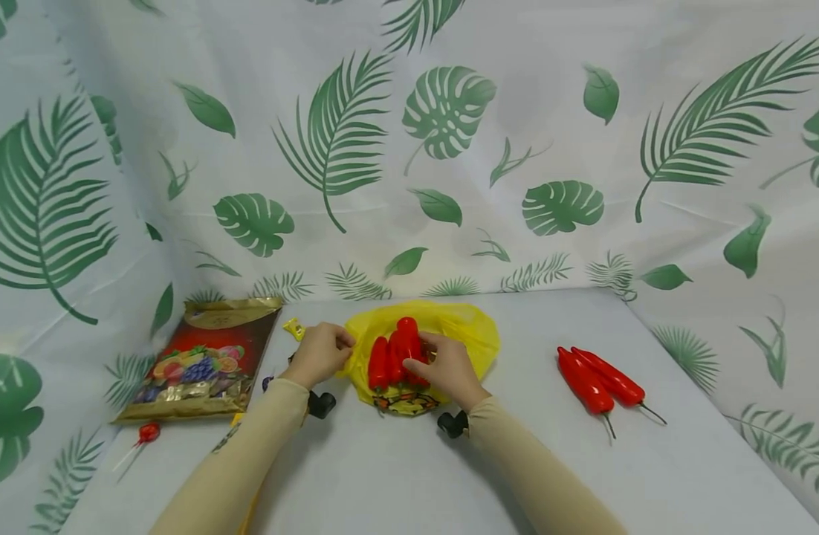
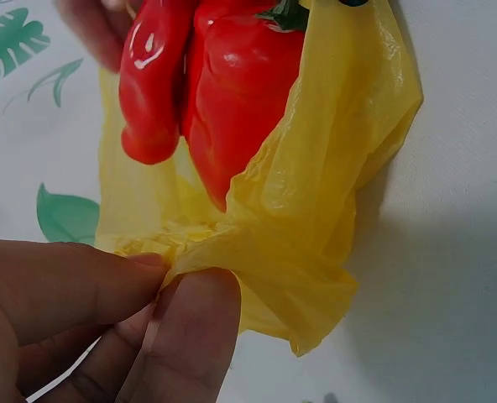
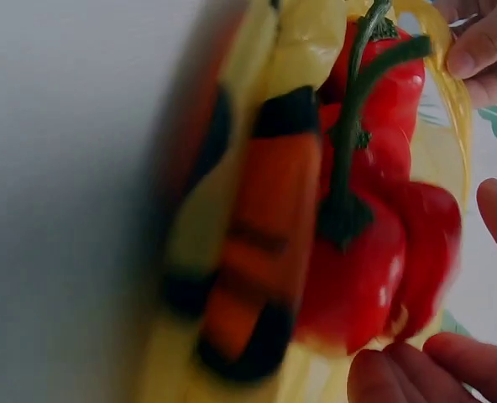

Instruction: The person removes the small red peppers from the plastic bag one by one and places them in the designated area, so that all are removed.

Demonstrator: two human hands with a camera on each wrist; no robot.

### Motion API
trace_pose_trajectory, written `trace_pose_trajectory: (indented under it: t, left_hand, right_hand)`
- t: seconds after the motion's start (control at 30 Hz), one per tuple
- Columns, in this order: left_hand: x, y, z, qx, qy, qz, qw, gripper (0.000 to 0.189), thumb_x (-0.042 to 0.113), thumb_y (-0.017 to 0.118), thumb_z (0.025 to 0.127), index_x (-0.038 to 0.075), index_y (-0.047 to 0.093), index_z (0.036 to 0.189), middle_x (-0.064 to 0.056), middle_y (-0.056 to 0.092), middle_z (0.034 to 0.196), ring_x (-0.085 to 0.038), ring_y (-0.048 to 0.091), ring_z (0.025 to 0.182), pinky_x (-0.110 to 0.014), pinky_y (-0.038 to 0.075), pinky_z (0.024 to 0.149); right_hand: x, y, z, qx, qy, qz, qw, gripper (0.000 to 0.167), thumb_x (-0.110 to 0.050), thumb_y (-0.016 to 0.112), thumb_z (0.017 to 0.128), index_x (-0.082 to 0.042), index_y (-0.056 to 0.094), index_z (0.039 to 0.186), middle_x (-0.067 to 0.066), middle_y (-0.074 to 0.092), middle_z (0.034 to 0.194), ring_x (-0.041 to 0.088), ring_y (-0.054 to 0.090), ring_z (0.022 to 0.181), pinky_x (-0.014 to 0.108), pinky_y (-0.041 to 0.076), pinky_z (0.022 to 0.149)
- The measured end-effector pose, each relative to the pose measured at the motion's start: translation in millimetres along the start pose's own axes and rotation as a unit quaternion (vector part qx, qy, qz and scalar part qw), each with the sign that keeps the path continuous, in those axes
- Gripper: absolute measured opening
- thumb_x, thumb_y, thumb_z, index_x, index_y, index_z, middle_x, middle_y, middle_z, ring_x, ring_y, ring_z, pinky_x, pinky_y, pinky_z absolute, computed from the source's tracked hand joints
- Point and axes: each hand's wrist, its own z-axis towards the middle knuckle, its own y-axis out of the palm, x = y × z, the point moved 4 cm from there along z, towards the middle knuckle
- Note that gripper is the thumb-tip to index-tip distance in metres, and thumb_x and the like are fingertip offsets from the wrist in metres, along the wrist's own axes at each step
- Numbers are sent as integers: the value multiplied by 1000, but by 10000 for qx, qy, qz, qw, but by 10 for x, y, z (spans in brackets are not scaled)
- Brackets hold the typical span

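Several glossy red chili peppers (image 1: 395,357) lie in an open yellow plastic bag (image 1: 473,327) in the middle of the table. With thumb and fingers my left hand (image 1: 321,353) pinches the bag's left edge; the left wrist view shows the crumpled film (image 2: 232,269) between them. My right hand (image 1: 450,369) is at the right side of the peppers. In the right wrist view its fingertips (image 3: 374,378) are right at the lower pepper (image 3: 349,281), while the thumb stands apart from it. Green stems (image 3: 342,159) point toward the bag's printed orange and black side.
Two more red peppers (image 1: 597,383) lie on the table at the right. At the left are a dark red and gold fruit-print packet (image 1: 202,357), a red lollipop (image 1: 149,432) and a small yellow wrapped piece (image 1: 293,328). A leaf-patterned cloth (image 1: 476,245) hangs behind.
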Motion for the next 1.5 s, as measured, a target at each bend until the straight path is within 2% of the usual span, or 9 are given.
trace_pose_trajectory:
  t: [0.2,0.33,0.5,0.67,0.83,1.07,1.23,1.5]
  left_hand:
    - [14,-4,8,87,20,62,9999,12,4,69,95,0,77,103,-13,77,93,-13,67,65,-25,58,61]
    - [28,-12,17,107,134,61,9998,12,4,68,94,0,77,102,-14,77,94,-13,68,65,-26,59,62]
    - [26,-29,20,102,106,31,9999,12,4,68,94,0,77,102,-13,77,94,-13,68,67,-27,60,64]
    - [77,4,40,31,154,-13,9999,14,5,68,95,0,77,104,-13,77,96,-13,69,68,-27,61,65]
    - [70,7,31,29,216,-52,9997,15,4,67,95,-1,77,105,-15,77,98,-14,70,69,-28,61,65]
    - [11,24,10,-8,202,-6,9998,15,4,67,94,-2,76,105,-16,77,97,-14,69,68,-27,61,64]
    - [-2,15,-13,-8,156,-16,9999,15,3,67,93,-3,76,104,-16,77,96,-14,70,68,-28,61,64]
    - [17,13,-26,-61,116,24,9999,15,2,67,94,-3,76,105,-17,77,98,-15,71,68,-29,62,65]
  right_hand:
    - [-69,67,119,136,195,-168,9996,67,-32,85,87,-9,60,145,9,71,130,27,66,111,44,62,96]
    - [-86,80,156,185,298,-330,9988,67,-26,85,87,-6,59,146,12,71,131,28,66,111,44,62,96]
    - [-109,93,168,240,189,-276,9992,59,-18,80,90,-5,61,144,14,71,132,29,68,110,42,63,91]
    - [-58,-26,87,392,213,-165,9989,51,-16,78,92,-7,65,141,13,72,130,28,69,109,42,64,90]
    - [7,-162,-48,535,181,-154,9983,50,-15,79,91,-7,67,139,13,72,129,28,69,104,39,65,84]
    - [184,-458,-311,588,73,-499,9970,51,-16,80,90,-5,67,137,15,74,128,31,71,106,40,65,86]
    - [429,-780,-511,589,350,-947,9931,55,-19,79,91,-6,63,142,18,71,131,33,69,110,43,64,89]
    - [708,-1237,-816,843,570,-1444,9843,59,-20,80,90,-5,61,144,21,72,129,33,68,107,40,64,80]
